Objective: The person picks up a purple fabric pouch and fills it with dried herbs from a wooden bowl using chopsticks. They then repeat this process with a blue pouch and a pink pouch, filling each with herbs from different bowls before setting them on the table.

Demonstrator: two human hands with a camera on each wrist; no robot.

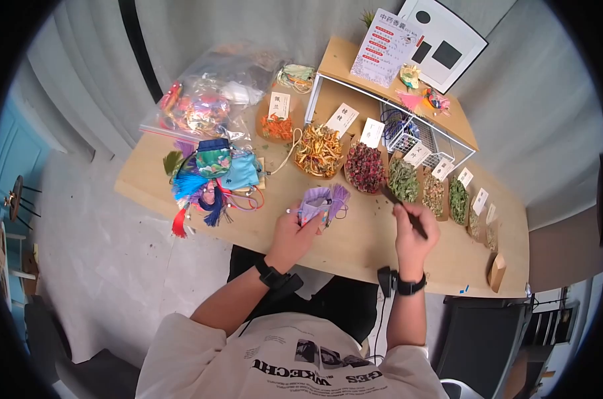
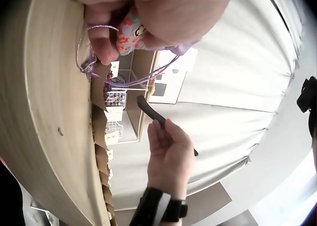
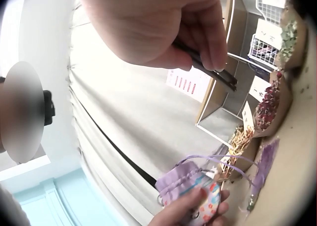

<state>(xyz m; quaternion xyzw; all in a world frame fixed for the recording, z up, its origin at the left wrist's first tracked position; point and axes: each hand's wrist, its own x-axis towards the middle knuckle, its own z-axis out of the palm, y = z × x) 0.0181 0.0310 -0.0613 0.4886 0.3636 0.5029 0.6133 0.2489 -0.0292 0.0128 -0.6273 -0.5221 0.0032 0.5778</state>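
My left hand [image 1: 293,234] grips a small purple drawstring pouch [image 1: 310,207] above the table's front edge. Its mouth is gathered open, and in the right wrist view the pouch [image 3: 178,184] shows a floral lower part. Purple cords and a purple tassel [image 3: 266,166] hang from it. With the thumb and fingers of my right hand [image 1: 415,236] I hold slim dark tongs [image 1: 390,195]; in the right wrist view two narrow tips [image 3: 229,80] lie close together with nothing visible between them. The tips are near the tray of dried rosebuds [image 1: 364,166].
Labelled paper trays of dried herbs line the table, among them yellow strips [image 1: 318,149], green leaves [image 1: 403,179] and orange petals [image 1: 276,128]. Finished pouches with tassels [image 1: 211,176] and a clear plastic bag [image 1: 208,100] lie left. A wooden shelf [image 1: 338,56] stands behind.
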